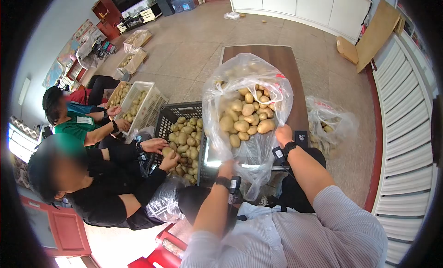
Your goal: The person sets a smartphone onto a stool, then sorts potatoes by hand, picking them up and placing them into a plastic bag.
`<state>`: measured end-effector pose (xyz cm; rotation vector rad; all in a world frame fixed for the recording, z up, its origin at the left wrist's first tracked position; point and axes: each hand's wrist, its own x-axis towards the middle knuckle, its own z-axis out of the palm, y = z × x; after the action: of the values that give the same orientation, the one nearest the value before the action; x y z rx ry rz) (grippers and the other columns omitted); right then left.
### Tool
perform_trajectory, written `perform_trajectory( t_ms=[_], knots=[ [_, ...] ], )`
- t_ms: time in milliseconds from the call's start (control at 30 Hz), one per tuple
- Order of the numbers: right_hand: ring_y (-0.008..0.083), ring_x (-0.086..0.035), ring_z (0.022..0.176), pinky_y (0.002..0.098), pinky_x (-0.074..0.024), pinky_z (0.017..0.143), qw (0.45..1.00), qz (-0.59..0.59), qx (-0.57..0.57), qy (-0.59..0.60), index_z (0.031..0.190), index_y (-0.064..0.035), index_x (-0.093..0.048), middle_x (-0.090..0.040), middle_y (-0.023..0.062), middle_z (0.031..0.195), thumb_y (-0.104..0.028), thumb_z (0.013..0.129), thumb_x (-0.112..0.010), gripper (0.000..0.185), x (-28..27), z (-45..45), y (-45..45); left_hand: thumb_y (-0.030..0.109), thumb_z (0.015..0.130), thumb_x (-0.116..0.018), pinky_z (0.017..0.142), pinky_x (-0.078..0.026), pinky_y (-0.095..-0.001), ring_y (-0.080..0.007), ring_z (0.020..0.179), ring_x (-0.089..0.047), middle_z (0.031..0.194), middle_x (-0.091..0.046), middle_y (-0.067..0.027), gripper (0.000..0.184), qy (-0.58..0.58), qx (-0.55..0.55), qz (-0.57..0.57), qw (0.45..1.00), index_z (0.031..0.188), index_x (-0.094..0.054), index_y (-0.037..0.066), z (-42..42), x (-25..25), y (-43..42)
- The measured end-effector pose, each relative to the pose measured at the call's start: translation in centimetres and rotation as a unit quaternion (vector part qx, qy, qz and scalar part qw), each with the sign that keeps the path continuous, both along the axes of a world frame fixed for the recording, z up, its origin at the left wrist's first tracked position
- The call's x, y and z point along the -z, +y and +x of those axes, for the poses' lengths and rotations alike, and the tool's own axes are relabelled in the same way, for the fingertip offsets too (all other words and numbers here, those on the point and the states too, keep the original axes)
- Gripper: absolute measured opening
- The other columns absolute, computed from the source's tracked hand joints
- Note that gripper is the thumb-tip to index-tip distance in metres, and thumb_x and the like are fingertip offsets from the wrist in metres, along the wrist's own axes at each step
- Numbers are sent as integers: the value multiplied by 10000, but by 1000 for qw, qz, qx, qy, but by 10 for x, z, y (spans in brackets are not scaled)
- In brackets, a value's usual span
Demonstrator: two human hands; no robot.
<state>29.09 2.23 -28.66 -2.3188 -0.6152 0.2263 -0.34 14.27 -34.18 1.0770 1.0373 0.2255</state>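
Observation:
A large clear plastic bag (pixel 217 90) full of potatoes (pixel 249 109) stands with its mouth open on a brown table (pixel 295 90) in front of me. My right hand (pixel 283 134) is closed on the bag's near right edge. At the near left edge, my left hand (pixel 226 168) grips the plastic, its fingertips partly veiled by the film. Loose plastic hangs down between my two hands. A black crate (pixel 161 122) of potatoes stands directly left of the bag.
A co-worker (pixel 101 185) beside me on the left handles a potato over the black crate. Farther off, another person sits by a white crate (pixel 159 99) of potatoes. A second plastic bag (pixel 339 122) with potatoes lies on the floor at right. A red stool (pixel 159 256) is behind.

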Motion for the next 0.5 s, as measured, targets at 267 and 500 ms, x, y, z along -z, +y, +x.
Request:
perform_trajectory(
  t_ms=[267,500],
  knots=[
    [473,-613,1016,480,-483,877,984,-41,96,145,1015,133,-623,-631,358,1011,-320,865,-608,478,-9,-14,-3,262,833,-624,591,-533,-433,-342,758,-669,915,-643,-214,381,60,179,259,947,1044,-603,-55,-16,70,16],
    [441,-637,977,456,-511,805,981,-60,60,172,944,103,-675,-661,312,960,-314,855,-650,427,-16,-15,-18,280,974,-356,665,-531,-443,-373,798,-663,975,-654,-255,402,70,147,328,931,1060,-620,-10,-4,36,2]
  ],
)
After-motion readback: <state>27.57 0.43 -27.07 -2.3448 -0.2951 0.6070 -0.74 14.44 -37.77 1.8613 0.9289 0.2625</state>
